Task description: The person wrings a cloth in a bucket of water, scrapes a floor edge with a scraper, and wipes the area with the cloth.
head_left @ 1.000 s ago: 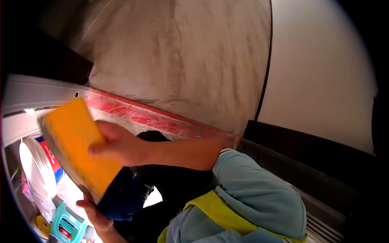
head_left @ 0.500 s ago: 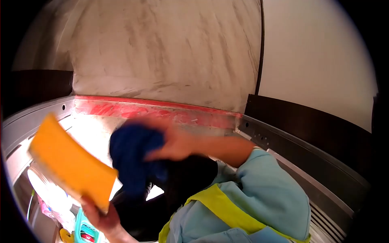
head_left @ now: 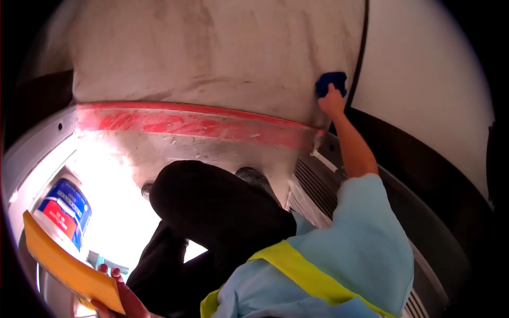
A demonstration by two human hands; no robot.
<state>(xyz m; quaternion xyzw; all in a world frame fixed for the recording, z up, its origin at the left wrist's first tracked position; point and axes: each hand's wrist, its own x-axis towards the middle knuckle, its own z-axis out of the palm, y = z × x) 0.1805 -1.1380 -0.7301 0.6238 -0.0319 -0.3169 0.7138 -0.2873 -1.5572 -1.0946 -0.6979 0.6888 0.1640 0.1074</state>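
My right hand (head_left: 332,100) is stretched out at the upper right, pressing a bunched dark blue cloth (head_left: 330,84) against the stained beige wall panel (head_left: 233,58), close to its dark vertical edge. At the lower left, my left hand (head_left: 124,297) grips one end of a flat orange-yellow blade-like tool (head_left: 71,267), which is held tilted. The fingertips show at its upper edge. A white bucket (head_left: 66,209) with a blue and red label stands just behind the tool.
A red strip (head_left: 196,124) runs along the panel's foot. Dark trim (head_left: 408,146) and ribbed metal (head_left: 315,183) lie at the right. A teal object (head_left: 108,263) is partly hidden beside the bucket. My bent knee (head_left: 196,185) is in the middle.
My right hand took up the blue cloth after letting go of the orange-yellow tool, then moved up and right to the panel. My left hand and the tool moved lower.
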